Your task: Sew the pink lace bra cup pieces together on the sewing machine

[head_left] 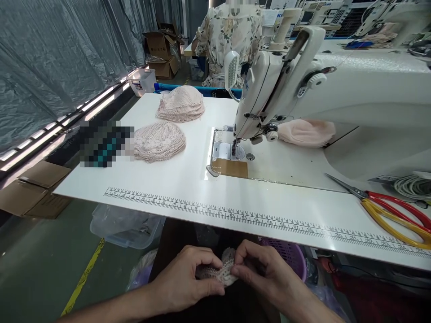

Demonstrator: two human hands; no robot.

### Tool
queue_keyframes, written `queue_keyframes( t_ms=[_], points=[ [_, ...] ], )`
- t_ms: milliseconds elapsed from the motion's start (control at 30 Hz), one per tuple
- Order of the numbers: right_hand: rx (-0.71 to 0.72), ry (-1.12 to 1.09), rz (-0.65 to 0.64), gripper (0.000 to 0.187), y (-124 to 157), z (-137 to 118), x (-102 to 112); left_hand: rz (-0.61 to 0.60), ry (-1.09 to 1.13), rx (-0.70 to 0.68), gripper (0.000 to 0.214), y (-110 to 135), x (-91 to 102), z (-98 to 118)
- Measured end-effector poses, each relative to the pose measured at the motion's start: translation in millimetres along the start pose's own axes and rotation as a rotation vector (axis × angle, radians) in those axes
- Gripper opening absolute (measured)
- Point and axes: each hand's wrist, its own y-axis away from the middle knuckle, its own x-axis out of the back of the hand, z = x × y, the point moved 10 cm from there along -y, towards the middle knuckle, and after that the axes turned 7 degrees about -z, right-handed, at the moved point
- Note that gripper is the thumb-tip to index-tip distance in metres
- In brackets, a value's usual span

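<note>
Below the table's front edge, over my lap, I hold a small piece of pale pink lace fabric [229, 269]. My left hand [188, 278] grips it from the left between thumb and fingers. Pinched on its right side is my right hand [262, 273], thumb against forefinger. Part of the lace is hidden behind my fingers. On the white table lie two stacks of similar pieces: a lace stack [160, 141] and, behind it, a pale stack [181, 103]. The sewing machine [259, 98] stands right of them, its needle area above the metal plate.
Red-and-yellow scissors [393, 208] lie at the table's right. A printed ruler [235, 213] runs along the front edge. Pink fabric [306, 132] rests behind the machine head. Underneath are a clear plastic bin [126, 226] and a purple basket [291, 258]. A person [229, 40] is beyond the table.
</note>
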Motion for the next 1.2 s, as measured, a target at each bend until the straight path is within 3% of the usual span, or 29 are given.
queue_keyframes(
  t_ms=[500,900,1067,1200],
  points=[
    [-0.050,0.007,0.008,0.019,-2,9,0,0.072,0.004,0.036,0.017,2,7.3,-2],
    [-0.023,-0.075,-0.017,0.009,-3,-2,-8,0.051,0.058,-0.074,0.018,-1,5.0,5],
    [-0.073,-0.027,-0.045,0.027,0,7,-11,0.038,0.041,-0.071,0.021,0,6.8,2],
    [-0.086,0.020,-0.047,0.012,-2,8,-12,0.039,0.009,-0.079,0.022,2,8.1,0]
  ],
)
